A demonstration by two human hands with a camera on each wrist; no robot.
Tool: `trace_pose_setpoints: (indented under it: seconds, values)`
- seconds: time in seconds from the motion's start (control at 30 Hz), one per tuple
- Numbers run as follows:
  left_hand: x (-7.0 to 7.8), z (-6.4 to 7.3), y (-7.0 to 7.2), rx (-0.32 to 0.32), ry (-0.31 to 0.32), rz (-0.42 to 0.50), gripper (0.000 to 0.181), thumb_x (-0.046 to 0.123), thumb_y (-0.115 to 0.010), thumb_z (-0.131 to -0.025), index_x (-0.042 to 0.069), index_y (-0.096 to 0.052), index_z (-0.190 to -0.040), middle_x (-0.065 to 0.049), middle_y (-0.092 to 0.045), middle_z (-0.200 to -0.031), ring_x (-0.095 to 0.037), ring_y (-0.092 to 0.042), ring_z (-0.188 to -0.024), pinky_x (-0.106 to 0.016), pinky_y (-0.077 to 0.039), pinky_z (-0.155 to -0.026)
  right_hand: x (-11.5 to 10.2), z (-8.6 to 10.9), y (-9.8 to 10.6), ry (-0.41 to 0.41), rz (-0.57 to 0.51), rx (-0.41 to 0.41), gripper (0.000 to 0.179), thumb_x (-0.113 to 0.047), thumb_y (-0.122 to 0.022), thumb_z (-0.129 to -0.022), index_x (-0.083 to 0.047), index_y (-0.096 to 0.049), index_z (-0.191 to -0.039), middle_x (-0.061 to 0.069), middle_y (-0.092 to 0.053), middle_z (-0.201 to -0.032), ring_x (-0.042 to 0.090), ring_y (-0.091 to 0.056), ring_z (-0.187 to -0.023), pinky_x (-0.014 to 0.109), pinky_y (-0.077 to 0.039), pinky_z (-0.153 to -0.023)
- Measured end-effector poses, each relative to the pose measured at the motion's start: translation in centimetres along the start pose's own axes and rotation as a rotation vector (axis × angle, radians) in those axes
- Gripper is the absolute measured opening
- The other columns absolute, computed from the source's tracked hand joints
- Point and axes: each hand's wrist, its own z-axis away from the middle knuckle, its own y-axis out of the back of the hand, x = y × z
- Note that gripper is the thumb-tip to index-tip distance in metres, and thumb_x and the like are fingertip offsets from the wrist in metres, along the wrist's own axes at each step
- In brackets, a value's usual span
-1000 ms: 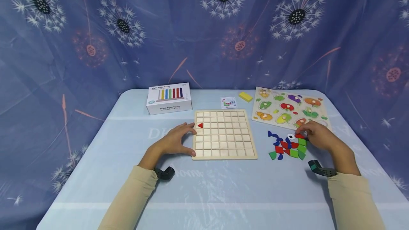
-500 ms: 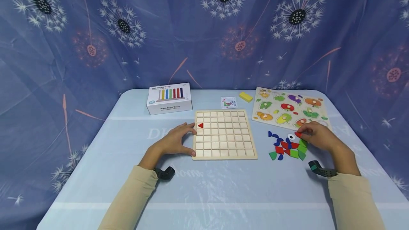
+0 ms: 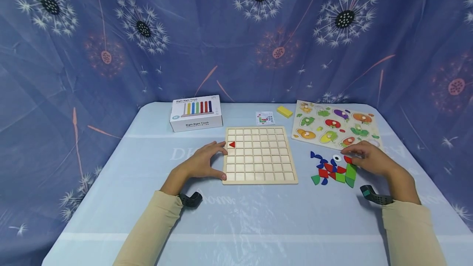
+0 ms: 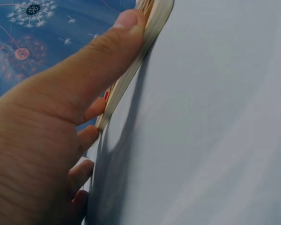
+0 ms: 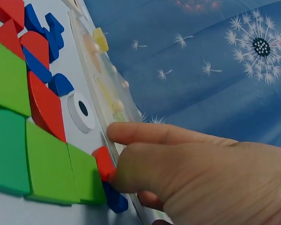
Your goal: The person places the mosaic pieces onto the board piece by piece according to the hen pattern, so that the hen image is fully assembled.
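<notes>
My left hand (image 3: pixel 201 160) rests at the left edge of a wooden grid board (image 3: pixel 258 182), thumb by the near corner and fingers spread farther up. In the left wrist view its thumb (image 4: pixel 117 47) lies against the board's rim. One red triangle (image 3: pixel 232 145) sits in a cell on the board's left side. My right hand (image 3: pixel 367 158) is over the far right of a cluster of coloured blocks. Its thumb touches a red block (image 5: pixel 103 161), while the index finger (image 5: pixel 145 133) extends apart from it. Green blocks (image 3: pixel 350 171) and a white eye piece (image 3: pixel 336 158) lie alongside.
A vegetable puzzle board (image 3: pixel 325 118) lies just behind the right hand. Behind the grid board are a small pattern card (image 3: pixel 265 118), a yellow block (image 3: pixel 284 111) and a white toy box (image 3: pixel 196 114). A patterned curtain (image 3: pixel 236 52) hangs behind the table.
My right hand has shifted the red block left, then back right, and its index finger has come away from it. Green blocks beside it now line up closer. The left hand stays put.
</notes>
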Motion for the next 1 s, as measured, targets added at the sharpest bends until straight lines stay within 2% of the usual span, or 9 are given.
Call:
trace_pose_setpoints:
  seconds: [0.17,0.4,0.57,0.73,1.0]
  values:
    - [0.03,0.06,0.1,-0.001,0.005,-0.003,0.08,0.058,-0.089,-0.068,0.024,-0.055,-0.132,0.004,-0.029,-0.164,-0.028,-0.014,-0.153,-0.054,-0.015,-0.119,-0.03,-0.13,0.02,0.004,0.004,-0.029,0.032,0.0,-0.067,-0.093,-0.007,-0.072,-0.123,0.021,-0.051,-0.117,0.042,-0.046,-0.112,0.067,-0.041,-0.093]
    - [0.06,0.08,0.09,0.003,0.013,0.002,0.081,0.058,-0.09,-0.067,0.024,-0.055,-0.131,0.003,-0.029,-0.164,-0.028,-0.014,-0.153,-0.055,-0.016,-0.119,-0.06,-0.14,-0.05,0.021,0.03,-0.005,0.028,-0.001,-0.067,-0.093,-0.005,-0.071,-0.121,0.021,-0.052,-0.112,0.042,-0.047,-0.108,0.068,-0.041,-0.093]
    - [-0.03,-0.06,-0.07,0.001,0.012,0.006,0.082,0.061,-0.089,-0.066,0.025,-0.055,-0.132,0.003,-0.029,-0.164,-0.029,-0.014,-0.153,-0.055,-0.016,-0.119,0.3,0.24,-0.09,0.008,-0.009,-0.019,0.031,0.002,-0.062,-0.096,-0.006,-0.071,-0.125,0.021,-0.051,-0.118,0.043,-0.046,-0.114,0.069,-0.038,-0.095]
    - [-0.17,-0.02,-0.02,0.004,0.008,0.003,0.081,0.059,-0.089,-0.067,0.024,-0.055,-0.131,0.003,-0.03,-0.164,-0.029,-0.015,-0.153,-0.055,-0.016,-0.119,0.52,0.25,-0.12,0.009,-0.037,-0.014,0.028,0.002,-0.063,-0.095,-0.003,-0.07,-0.122,0.021,-0.051,-0.12,0.042,-0.046,-0.115,0.069,-0.036,-0.098]
    - [-0.16,-0.04,-0.04,0.001,0.013,0.0,0.082,0.061,-0.089,-0.066,0.025,-0.055,-0.131,0.004,-0.029,-0.164,-0.028,-0.014,-0.153,-0.054,-0.016,-0.119,0.7,-0.05,-0.36,-0.05,-0.052,0.008,0.027,-0.01,-0.07,-0.096,0.0,-0.066,-0.121,0.027,-0.054,-0.126,0.048,-0.043,-0.121,0.073,-0.03,-0.101]
